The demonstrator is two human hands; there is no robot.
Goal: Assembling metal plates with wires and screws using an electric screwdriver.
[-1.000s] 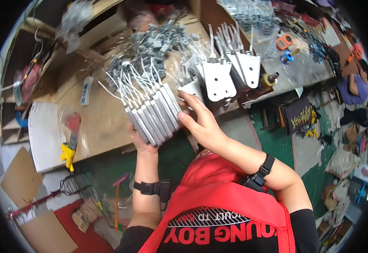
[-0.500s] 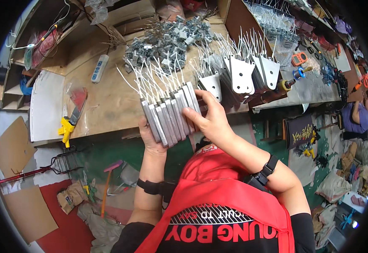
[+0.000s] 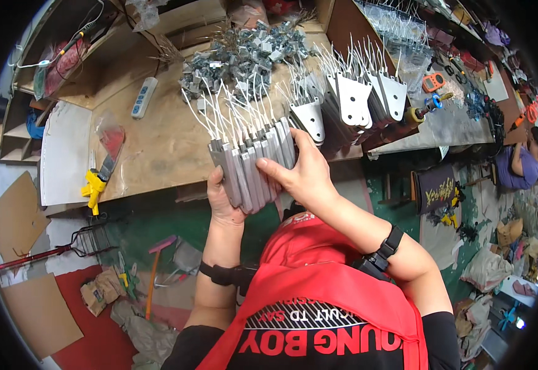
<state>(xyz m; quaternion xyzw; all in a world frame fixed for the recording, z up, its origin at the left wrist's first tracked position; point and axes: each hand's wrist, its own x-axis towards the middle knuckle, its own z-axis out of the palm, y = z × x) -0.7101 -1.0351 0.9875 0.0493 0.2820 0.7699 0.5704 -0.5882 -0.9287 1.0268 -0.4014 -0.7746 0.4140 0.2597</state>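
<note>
Between both hands I hold a stack of flat grey metal plates (image 3: 253, 166) set on edge side by side, with white wires sticking up from their far ends. My left hand (image 3: 224, 200) cups the stack at its left and underneath, thumb up along the outer plate. Around its right side is my right hand (image 3: 303, 169), the thumb pressing on the near faces and the fingers behind. The stack is just above the workbench's front edge. Close to my right hand stand similar stacks with pale, two-holed end plates (image 3: 351, 102) and white wires.
A heap of small grey metal pieces (image 3: 244, 58) covers the back of the wooden bench (image 3: 151, 154). At left lie a white power strip (image 3: 144, 97) and a yellow-handled tool (image 3: 96, 185). An orange meter (image 3: 433, 82) is on the right-hand bench. Another person (image 3: 520, 163) sits at far right.
The stack has shifted slightly right and stands more upright, its wires swinging a little. My right thumb has slid slightly left across the plates.
</note>
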